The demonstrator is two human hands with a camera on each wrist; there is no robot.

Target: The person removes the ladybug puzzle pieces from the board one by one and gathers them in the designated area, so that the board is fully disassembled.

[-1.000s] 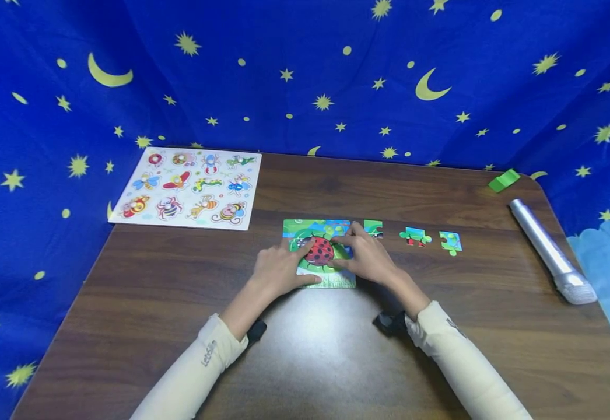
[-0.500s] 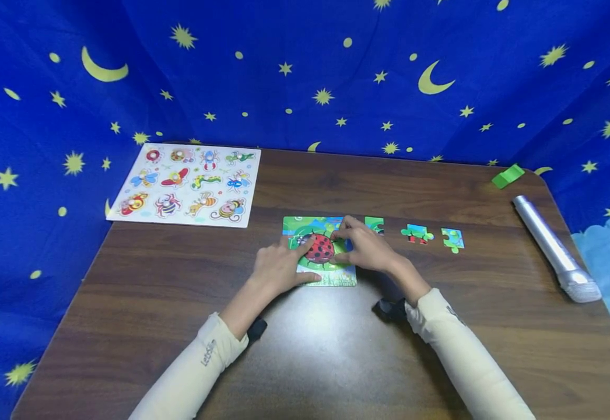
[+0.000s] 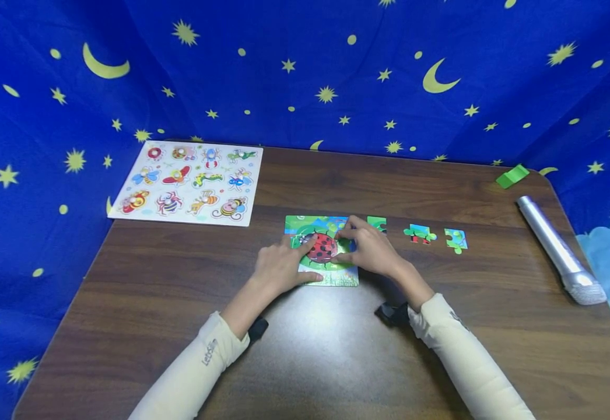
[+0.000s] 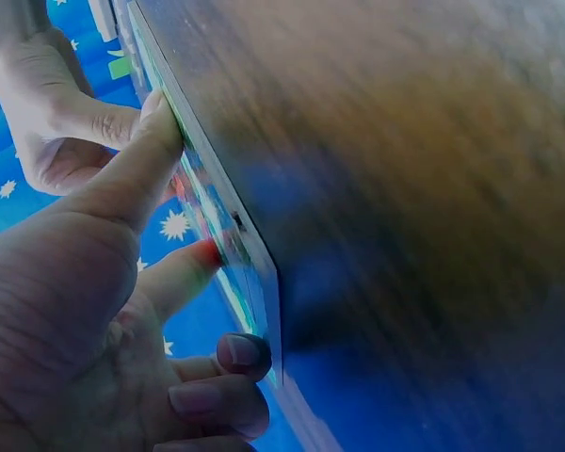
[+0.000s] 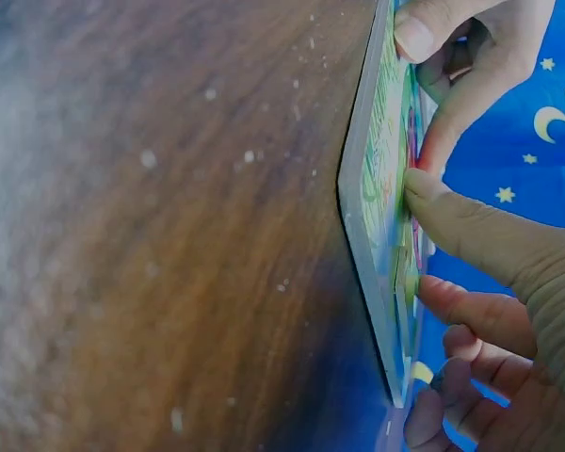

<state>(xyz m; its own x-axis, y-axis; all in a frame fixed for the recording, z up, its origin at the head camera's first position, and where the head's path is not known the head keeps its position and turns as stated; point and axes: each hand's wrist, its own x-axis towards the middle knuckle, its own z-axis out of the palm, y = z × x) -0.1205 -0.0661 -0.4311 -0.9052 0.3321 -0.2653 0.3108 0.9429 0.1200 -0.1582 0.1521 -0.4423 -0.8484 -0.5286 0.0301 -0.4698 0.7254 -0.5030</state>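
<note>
A jigsaw puzzle with a red ladybug [image 3: 321, 249] on a green background lies in a thin tray [image 5: 356, 202] at the table's middle. My left hand [image 3: 277, 267] rests at its left side. Its thumb [image 4: 151, 141] and index finger [image 4: 184, 275] are spread and press on the picture, while the other fingers lie at the tray's edge. At the right side, my right hand [image 3: 370, 249] pinches a puzzle piece [image 5: 401, 273] between thumb and index finger; the right wrist view shows that piece slightly raised above the tray rim. The hand covers much of it from above.
Three loose puzzle pieces lie in a row to the right: a green one [image 3: 377, 223] partly behind the hand, a middle one [image 3: 419, 234] and a far one [image 3: 456, 238]. A white insect board [image 3: 188, 184], a silver microphone [image 3: 559, 248] and a green block [image 3: 512, 176] are further out.
The head view has shifted a little. Both hands stay on the puzzle, with only slight movement of the right fingers.
</note>
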